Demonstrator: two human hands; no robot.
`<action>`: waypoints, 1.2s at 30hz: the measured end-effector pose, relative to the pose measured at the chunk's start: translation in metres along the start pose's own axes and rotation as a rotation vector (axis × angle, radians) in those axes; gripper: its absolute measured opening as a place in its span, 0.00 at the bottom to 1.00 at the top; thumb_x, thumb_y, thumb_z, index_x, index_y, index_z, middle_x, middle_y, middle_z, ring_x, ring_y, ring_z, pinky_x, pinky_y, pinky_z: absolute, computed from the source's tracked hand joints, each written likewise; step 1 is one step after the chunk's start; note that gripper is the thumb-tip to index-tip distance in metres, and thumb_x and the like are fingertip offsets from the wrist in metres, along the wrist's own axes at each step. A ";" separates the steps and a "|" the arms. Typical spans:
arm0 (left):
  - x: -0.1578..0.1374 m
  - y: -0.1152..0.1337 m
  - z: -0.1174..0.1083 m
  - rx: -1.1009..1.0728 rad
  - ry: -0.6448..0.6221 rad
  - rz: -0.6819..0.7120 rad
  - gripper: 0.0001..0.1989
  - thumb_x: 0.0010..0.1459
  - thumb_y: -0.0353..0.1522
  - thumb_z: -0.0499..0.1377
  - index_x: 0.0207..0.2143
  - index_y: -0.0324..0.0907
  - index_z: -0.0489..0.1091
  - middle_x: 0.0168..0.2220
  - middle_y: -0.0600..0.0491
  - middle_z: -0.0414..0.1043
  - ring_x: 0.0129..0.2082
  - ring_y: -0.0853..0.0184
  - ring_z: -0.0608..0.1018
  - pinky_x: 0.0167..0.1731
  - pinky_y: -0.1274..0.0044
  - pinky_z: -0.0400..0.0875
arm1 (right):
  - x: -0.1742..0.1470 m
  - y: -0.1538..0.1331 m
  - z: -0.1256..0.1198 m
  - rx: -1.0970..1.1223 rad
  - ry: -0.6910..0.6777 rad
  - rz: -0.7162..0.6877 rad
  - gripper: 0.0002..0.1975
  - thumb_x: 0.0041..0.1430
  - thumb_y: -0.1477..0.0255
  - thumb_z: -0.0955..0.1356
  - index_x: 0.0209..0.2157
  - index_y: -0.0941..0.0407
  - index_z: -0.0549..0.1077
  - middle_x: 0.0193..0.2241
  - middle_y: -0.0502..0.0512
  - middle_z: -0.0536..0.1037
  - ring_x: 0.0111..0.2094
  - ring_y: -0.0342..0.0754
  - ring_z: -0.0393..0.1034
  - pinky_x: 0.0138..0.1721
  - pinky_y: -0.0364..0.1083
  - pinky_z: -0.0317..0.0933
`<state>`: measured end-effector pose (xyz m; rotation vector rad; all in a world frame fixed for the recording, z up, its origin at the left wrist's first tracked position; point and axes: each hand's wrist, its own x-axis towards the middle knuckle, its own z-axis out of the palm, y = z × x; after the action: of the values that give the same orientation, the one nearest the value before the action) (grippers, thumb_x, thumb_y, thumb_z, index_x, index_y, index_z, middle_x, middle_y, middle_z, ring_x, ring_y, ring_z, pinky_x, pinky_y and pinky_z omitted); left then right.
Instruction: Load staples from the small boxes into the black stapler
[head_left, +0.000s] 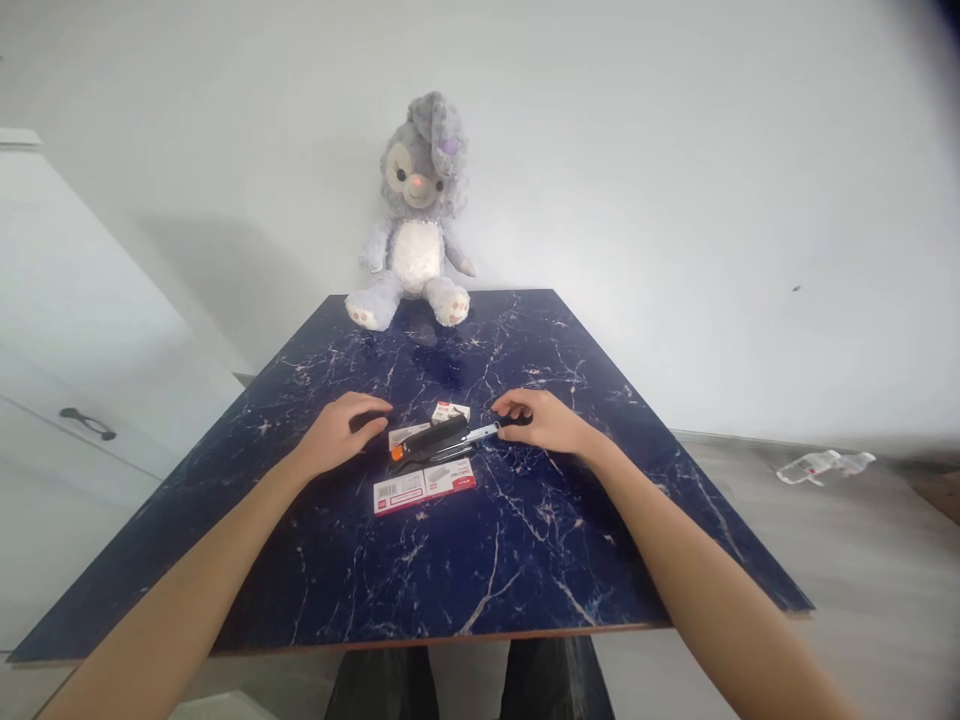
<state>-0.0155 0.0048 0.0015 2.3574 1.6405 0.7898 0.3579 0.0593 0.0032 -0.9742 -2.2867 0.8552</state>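
Note:
A black stapler [431,440] with an orange end lies in the middle of the table, its metal staple channel [481,433] sticking out to the right. Small white-and-red staple boxes lie around it: a flat box [425,487] in front and a smaller box [451,411] behind. My left hand [346,432] rests left of the stapler, thumb and fingers apart, holding nothing. On the other side, my right hand [546,420] has its thumb tip right by the channel's end; whether they touch I cannot tell. Its fingers are slightly curled and apart from the thumb.
A grey plush rabbit [418,240] sits at the far edge of the dark blue marbled table [525,560], against the white wall. A white cabinet [90,330] with a dark handle stands at left. Clear plastic bottles [821,466] lie on the floor at right.

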 end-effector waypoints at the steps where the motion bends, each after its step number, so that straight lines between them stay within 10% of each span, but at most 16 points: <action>1: -0.002 0.007 -0.002 -0.019 0.033 0.004 0.18 0.63 0.46 0.55 0.45 0.48 0.78 0.46 0.51 0.79 0.48 0.58 0.76 0.51 0.67 0.69 | 0.001 -0.004 0.006 -0.018 0.003 -0.032 0.16 0.50 0.69 0.74 0.44 0.51 0.78 0.39 0.51 0.80 0.38 0.48 0.72 0.39 0.45 0.63; 8: -0.008 0.038 -0.008 -0.048 -0.004 0.145 0.15 0.63 0.42 0.55 0.45 0.47 0.77 0.43 0.51 0.79 0.43 0.60 0.77 0.46 0.69 0.71 | 0.006 -0.024 0.033 -0.100 0.037 -0.123 0.08 0.55 0.65 0.74 0.36 0.51 0.80 0.34 0.51 0.80 0.34 0.48 0.72 0.38 0.46 0.60; 19: -0.003 0.022 0.004 0.026 0.067 0.027 0.15 0.65 0.38 0.53 0.45 0.45 0.77 0.44 0.49 0.78 0.45 0.59 0.77 0.48 0.66 0.70 | 0.004 -0.019 0.031 -0.323 0.124 -0.035 0.09 0.55 0.61 0.73 0.33 0.51 0.80 0.32 0.52 0.80 0.33 0.49 0.72 0.35 0.46 0.61; 25: -0.007 0.038 0.000 -0.011 0.420 0.140 0.11 0.64 0.33 0.55 0.40 0.42 0.77 0.43 0.49 0.77 0.43 0.65 0.77 0.48 0.71 0.70 | 0.003 -0.028 0.029 -0.544 0.071 -0.036 0.13 0.59 0.58 0.69 0.35 0.52 0.80 0.32 0.54 0.80 0.35 0.51 0.72 0.34 0.46 0.61; 31: -0.011 0.041 -0.002 0.074 0.379 0.088 0.10 0.62 0.32 0.57 0.38 0.44 0.79 0.27 0.54 0.75 0.29 0.68 0.73 0.35 0.75 0.68 | -0.003 -0.034 0.019 -0.454 0.224 -0.270 0.17 0.53 0.73 0.68 0.47 0.57 0.75 0.40 0.59 0.78 0.42 0.55 0.69 0.46 0.52 0.64; 36: -0.012 0.041 0.003 0.068 0.306 0.114 0.11 0.63 0.33 0.56 0.40 0.44 0.79 0.28 0.54 0.77 0.27 0.68 0.74 0.31 0.77 0.67 | -0.011 -0.060 0.023 -0.305 0.197 -0.416 0.05 0.56 0.74 0.66 0.35 0.56 0.74 0.32 0.54 0.76 0.34 0.49 0.69 0.40 0.49 0.63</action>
<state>0.0168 -0.0217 0.0127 2.4953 1.6758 1.1871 0.3231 0.0107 0.0281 -0.6281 -2.3620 0.2319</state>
